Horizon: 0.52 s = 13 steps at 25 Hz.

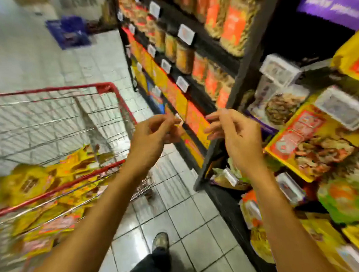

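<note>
Hovering empty, fingers loose: left hand beside cart, right hand before shelf

Extends both bare forearms forward, angled up from the lower edge and converging toward the wrists. Holds left hand and right hand level, side by side yet apart, backs toward the camera. Curls fingers loosely, tips pointing inward toward each other, gripping nothing.
</note>
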Motion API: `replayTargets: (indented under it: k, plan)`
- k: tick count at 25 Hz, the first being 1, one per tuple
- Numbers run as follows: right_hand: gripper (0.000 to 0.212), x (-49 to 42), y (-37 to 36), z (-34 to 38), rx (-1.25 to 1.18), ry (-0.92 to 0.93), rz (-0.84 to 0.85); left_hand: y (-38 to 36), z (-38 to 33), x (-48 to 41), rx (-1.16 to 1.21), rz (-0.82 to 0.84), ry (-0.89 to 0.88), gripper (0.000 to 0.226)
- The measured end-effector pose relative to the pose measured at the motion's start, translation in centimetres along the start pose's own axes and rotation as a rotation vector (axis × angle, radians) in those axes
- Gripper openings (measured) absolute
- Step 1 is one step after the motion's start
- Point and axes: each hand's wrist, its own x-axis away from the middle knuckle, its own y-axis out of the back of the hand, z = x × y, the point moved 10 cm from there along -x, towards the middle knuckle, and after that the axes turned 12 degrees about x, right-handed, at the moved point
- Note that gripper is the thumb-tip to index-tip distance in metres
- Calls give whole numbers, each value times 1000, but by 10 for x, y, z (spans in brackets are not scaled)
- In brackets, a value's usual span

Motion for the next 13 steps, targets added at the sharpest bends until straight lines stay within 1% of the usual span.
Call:
replayTargets:
  k: [2, 4, 5, 8, 10, 13]
  plan:
    - [28, 11, -97, 15, -106, 10, 227, 99, 13, 38, 50, -239, 45, 22]
    - [26, 26, -183, 40, -167, 39, 418, 190, 18, 78, 93, -462, 51, 23]
    - [26, 30, -218, 51, -183, 50, 492, 226, 19, 93, 120, -538, 53, 23]
    - [28, 34, -327, 88, -208, 81, 677, 335, 12, 121, 194, -712, 23, 21]
    - [33, 25, -408, 107, -173, 83, 755, 422, 5, 126, 194, -820, 22, 20]
    - [35, 5, -540, 115, -73, -6, 870, 560, 9, 112, 186, -912, 102, 20]
